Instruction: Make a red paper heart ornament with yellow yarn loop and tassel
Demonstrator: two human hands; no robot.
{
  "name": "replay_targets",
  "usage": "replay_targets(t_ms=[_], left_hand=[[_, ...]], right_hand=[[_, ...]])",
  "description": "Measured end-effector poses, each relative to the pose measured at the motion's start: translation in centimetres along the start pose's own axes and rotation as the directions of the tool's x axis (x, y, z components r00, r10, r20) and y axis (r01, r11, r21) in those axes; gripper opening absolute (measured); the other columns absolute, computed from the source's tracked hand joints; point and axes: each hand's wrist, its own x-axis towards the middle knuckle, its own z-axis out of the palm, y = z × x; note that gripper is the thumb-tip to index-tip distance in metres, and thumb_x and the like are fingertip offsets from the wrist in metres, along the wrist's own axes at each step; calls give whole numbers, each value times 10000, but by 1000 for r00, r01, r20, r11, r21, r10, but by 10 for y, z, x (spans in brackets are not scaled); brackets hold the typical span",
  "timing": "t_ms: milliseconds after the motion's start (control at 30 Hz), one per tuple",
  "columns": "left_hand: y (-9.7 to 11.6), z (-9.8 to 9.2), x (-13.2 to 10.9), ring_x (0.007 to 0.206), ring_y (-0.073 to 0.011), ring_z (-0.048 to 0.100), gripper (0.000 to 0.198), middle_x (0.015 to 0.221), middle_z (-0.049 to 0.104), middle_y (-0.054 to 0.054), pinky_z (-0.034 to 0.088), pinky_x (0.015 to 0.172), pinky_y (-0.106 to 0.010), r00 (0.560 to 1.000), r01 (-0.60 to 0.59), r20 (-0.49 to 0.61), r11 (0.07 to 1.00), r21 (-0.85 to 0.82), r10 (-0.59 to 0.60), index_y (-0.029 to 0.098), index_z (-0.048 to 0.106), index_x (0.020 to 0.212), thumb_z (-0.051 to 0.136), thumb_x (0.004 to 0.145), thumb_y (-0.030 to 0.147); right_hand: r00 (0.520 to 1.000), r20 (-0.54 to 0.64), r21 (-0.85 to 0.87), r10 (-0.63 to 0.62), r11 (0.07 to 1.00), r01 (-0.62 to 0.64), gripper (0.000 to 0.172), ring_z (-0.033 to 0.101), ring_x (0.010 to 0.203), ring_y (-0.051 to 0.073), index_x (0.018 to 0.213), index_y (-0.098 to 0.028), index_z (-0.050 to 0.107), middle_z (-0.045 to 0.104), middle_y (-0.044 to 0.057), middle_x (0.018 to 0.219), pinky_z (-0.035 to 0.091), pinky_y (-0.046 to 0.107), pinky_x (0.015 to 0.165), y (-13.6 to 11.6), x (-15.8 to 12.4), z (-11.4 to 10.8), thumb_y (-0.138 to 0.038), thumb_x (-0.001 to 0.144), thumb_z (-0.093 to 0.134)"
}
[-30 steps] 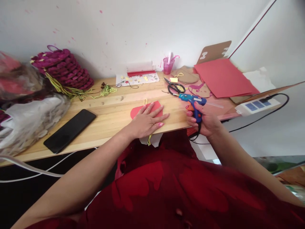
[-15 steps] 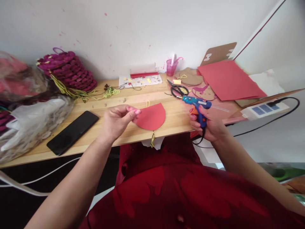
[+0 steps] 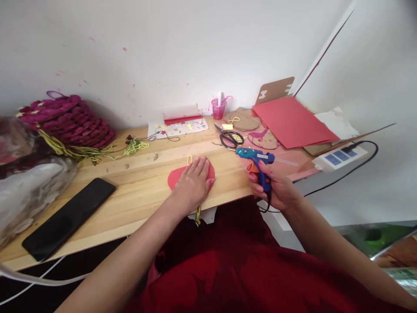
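My left hand (image 3: 193, 182) lies flat, fingers stretched out, on a red paper shape (image 3: 173, 177) near the front edge of the wooden table (image 3: 137, 191). A yellow thread loop (image 3: 189, 159) sticks out at the shape's far side and a yellow tassel (image 3: 197, 216) hangs below the table edge. My right hand (image 3: 276, 188) grips a blue glue gun (image 3: 256, 157) by its handle, nozzle pointing left, just right of the paper shape. Its cord drops below the hand.
Black scissors (image 3: 230, 138), a pink cup (image 3: 218, 108), red paper sheets (image 3: 291, 121) and cardboard shapes (image 3: 243, 121) lie at the back right. A white power strip (image 3: 339, 157) sits far right. A black phone (image 3: 67, 218) lies front left; purple woven pieces (image 3: 68, 122) and plastic bags (image 3: 29, 191) fill the left.
My left hand had lifted the red shape by its edge half a second ago; now the shape lies on the table under the flat hand. The glue gun stays in my right hand.
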Motion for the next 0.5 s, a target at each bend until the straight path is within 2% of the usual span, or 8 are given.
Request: replay_targets(t_ms=[133,333,433,500], left_hand=[[-1,4,-3,1577,-297,192,614,1691,228,-157,210,1286,-479,1000,-15,-10,998,55,15,67,300,1609,253,1077,371],[-1,-4,-7,1582,-359,126,549,1728,148,-96,214,1255,-565,997,-66,37,998,16,65,341,333,1607,310,1076,475],[-5,-6,-9,1581,-396,72,526,1735,135,-51,183,1239,-629,989,-137,47,990,-18,138,433,382,1566,381,1051,538],[-8,-6,-13,1582,-396,90,528,1729,164,-49,151,1231,-666,976,-212,52,977,-31,213,449,416,1544,434,1029,564]], right_hand=[[1000,9,7,4,1000,-4,331,433,460,73,855,-192,627,579,-20,680,295,177,348,0,0,0,-484,813,777],[1000,16,4,13,1000,-13,364,456,450,68,883,-188,638,597,-25,671,311,165,346,-1,1,0,-493,780,807],[1000,26,9,0,1000,-1,375,467,446,70,868,-192,620,603,-27,666,319,163,344,0,1,0,-494,768,819],[1000,29,11,0,1000,0,367,472,448,68,858,-192,615,603,-27,666,323,160,345,1,1,0,-491,777,812]])
